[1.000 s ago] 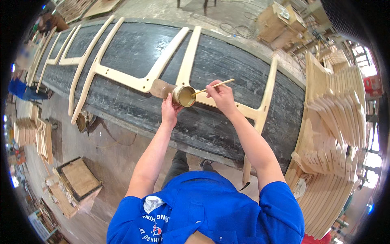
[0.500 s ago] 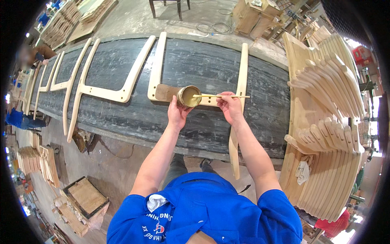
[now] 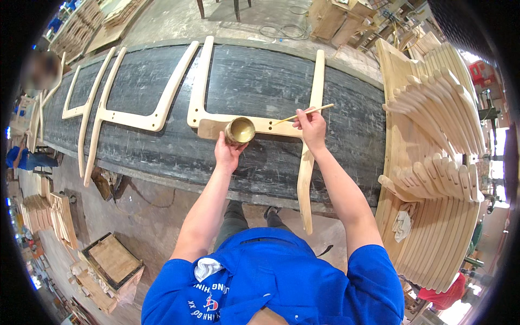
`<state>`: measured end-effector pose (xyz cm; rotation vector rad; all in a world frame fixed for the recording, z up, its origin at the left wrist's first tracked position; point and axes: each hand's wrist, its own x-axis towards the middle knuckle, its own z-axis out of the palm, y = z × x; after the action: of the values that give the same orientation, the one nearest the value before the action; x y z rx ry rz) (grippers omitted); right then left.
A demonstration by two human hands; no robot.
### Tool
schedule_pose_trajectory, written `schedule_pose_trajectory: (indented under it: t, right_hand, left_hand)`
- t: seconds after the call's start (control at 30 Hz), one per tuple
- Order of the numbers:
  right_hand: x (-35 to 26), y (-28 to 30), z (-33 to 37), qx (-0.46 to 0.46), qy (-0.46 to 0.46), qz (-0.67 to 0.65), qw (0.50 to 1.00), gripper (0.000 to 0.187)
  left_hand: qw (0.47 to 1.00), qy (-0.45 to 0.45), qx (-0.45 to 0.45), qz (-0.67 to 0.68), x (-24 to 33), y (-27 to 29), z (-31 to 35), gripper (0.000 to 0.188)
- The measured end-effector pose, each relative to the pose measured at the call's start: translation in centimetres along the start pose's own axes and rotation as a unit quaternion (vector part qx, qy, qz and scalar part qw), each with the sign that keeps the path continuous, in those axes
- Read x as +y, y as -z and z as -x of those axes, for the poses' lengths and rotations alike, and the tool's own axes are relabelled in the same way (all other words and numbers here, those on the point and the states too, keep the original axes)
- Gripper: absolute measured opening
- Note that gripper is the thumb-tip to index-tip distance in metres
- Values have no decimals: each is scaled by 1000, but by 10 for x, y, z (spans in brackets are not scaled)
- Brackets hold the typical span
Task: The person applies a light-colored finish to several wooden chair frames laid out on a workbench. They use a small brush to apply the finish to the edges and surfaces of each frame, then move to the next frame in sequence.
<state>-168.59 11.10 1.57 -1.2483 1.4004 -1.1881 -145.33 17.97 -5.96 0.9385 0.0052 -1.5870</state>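
Note:
My left hand [image 3: 228,155] is wrapped round a small round tin [image 3: 238,132], tilted so that the yellowish, glue-like paste in it shows. Pinched in my right hand [image 3: 312,131] is a thin wooden stick [image 3: 323,108]; its tip points down-left at the dark holes in the crossbar of a pale wooden chair side frame [image 3: 318,76]. Whether the tip touches the wood I cannot tell. The frame lies on a dark worktable [image 3: 349,135], one leg sticking out over the near edge. A flat brownish wood piece [image 3: 210,129] lies against the crossbar, left of the tin.
More chair frames [image 3: 135,120] lie on the table to the left, where another person [image 3: 43,70] stands at the far end. Stacked curved wooden parts [image 3: 433,238] and a white cloth [image 3: 402,225] fill the right side. A wooden box [image 3: 112,260] sits on the floor lower left.
The stick has come out of the tin, and its tip now hovers by the crossbar holes. My left hand has drawn the tin slightly left and down.

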Motion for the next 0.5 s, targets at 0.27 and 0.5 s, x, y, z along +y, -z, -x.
schedule_pose_trajectory:
  t: [0.27, 0.5]
  right_hand:
    - [24, -23, -5, -76, 65, 154, 983, 24]
    - [26, -28, -12, -107, 81, 190, 973, 24]
  left_hand:
    - [999, -29, 12, 15, 14, 45, 17, 47]
    - [998, -41, 35, 17, 16, 55, 21, 47]
